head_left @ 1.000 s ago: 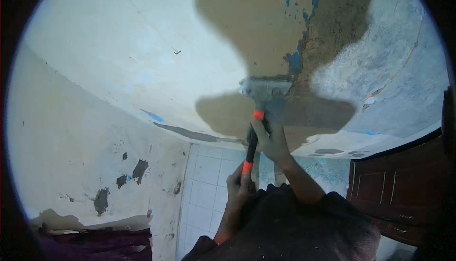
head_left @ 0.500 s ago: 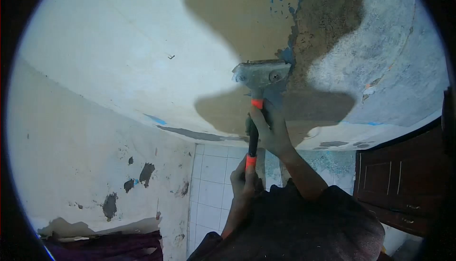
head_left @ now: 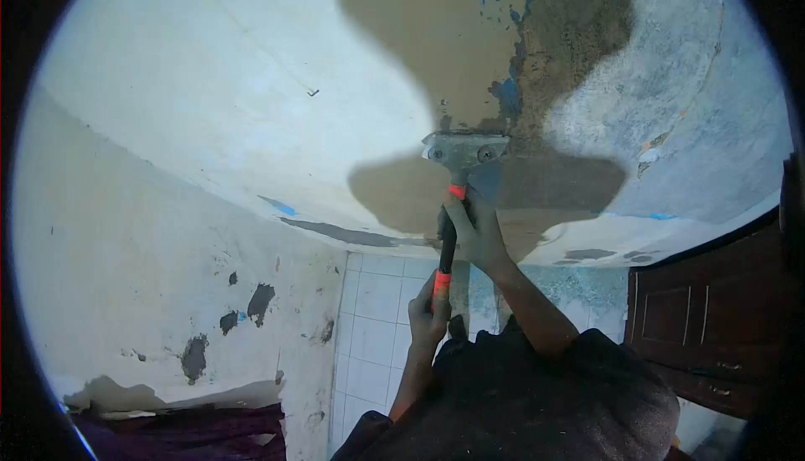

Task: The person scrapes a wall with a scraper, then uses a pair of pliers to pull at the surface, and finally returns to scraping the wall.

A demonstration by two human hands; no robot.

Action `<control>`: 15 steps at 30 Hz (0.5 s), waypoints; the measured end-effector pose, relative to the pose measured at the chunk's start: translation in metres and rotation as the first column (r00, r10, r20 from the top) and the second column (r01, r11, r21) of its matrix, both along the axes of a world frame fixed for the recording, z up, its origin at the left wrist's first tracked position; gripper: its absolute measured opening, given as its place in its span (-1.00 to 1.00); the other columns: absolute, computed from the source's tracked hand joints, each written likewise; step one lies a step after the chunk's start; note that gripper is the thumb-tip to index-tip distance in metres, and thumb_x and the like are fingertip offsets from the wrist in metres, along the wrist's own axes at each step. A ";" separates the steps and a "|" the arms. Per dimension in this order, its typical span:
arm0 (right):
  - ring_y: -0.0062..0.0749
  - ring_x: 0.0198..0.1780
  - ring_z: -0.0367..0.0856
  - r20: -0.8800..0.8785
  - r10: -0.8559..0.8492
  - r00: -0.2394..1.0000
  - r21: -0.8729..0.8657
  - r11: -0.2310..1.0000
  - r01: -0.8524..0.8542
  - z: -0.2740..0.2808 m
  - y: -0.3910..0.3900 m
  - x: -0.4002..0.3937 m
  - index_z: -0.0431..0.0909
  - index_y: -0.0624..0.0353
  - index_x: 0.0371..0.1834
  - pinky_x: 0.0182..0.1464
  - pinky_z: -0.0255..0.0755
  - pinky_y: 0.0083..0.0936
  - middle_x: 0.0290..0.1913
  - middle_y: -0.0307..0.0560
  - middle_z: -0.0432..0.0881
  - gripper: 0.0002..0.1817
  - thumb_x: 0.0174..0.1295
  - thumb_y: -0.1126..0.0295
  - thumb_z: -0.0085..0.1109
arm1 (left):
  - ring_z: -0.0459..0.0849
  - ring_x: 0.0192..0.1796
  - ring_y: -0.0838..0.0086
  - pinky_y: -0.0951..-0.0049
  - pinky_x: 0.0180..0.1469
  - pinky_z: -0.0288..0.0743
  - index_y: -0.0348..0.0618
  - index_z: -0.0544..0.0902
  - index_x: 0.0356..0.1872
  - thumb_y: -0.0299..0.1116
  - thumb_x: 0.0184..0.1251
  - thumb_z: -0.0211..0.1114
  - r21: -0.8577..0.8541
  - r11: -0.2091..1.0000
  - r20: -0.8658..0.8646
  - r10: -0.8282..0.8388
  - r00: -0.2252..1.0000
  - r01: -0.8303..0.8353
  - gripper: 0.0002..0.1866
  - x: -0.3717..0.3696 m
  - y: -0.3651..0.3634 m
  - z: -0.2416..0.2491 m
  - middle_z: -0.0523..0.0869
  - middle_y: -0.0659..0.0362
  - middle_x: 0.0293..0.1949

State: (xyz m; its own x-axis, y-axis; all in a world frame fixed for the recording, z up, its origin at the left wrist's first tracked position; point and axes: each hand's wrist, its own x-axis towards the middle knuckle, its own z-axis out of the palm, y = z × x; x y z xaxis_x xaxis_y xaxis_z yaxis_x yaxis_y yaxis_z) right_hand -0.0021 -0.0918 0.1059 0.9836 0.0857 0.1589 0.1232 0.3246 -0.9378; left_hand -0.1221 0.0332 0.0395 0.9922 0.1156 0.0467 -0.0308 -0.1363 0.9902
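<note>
A wide-bladed paint scraper [head_left: 465,152] meets the wall [head_left: 394,33] with its blade edge, below a ragged border of blue paint flecks [head_left: 508,96]. Two screws show on its metal head, and the black handle has orange bands. My right hand [head_left: 476,230] wraps the upper handle just under the head. Lower down, my left hand [head_left: 429,317] is closed around the handle's end at the other orange band. Left of the border the wall is pale paint; to its right it is bare, rough grey.
A bent nail [head_left: 314,92] sticks out of the wall to the left. The adjoining left wall [head_left: 168,260] has chipped patches, with dark purple cloth [head_left: 184,436] below. A dark wooden cabinet [head_left: 704,310] stands at right. White floor tiles [head_left: 377,302] lie below.
The scraper has moved a little way down the wall towards me, both hands with it. Small dark scraped marks now show on the paint just above the blade.
</note>
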 end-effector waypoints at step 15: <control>-0.65 -0.56 0.46 0.103 -0.056 0.993 -0.112 0.991 0.068 0.042 -0.008 -0.001 0.44 0.26 -0.29 -0.48 0.36 -0.59 -0.60 -0.24 0.48 -0.77 0.41 0.30 0.00 | 0.36 -0.64 0.72 0.62 -0.57 0.23 -0.37 0.44 0.21 -0.18 0.49 0.03 -0.058 0.996 -0.033 -0.070 0.997 0.068 -0.53 0.001 -0.012 0.025 0.38 0.36 -0.68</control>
State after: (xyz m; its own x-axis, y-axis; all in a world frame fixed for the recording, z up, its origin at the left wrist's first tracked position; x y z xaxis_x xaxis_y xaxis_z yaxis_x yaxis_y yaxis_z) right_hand -0.0032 -0.0998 0.1481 0.9673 0.0483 0.2491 0.2346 0.2037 -0.9505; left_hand -0.1207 0.0207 0.0648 0.9988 0.0478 0.0070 -0.0032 -0.0790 0.9969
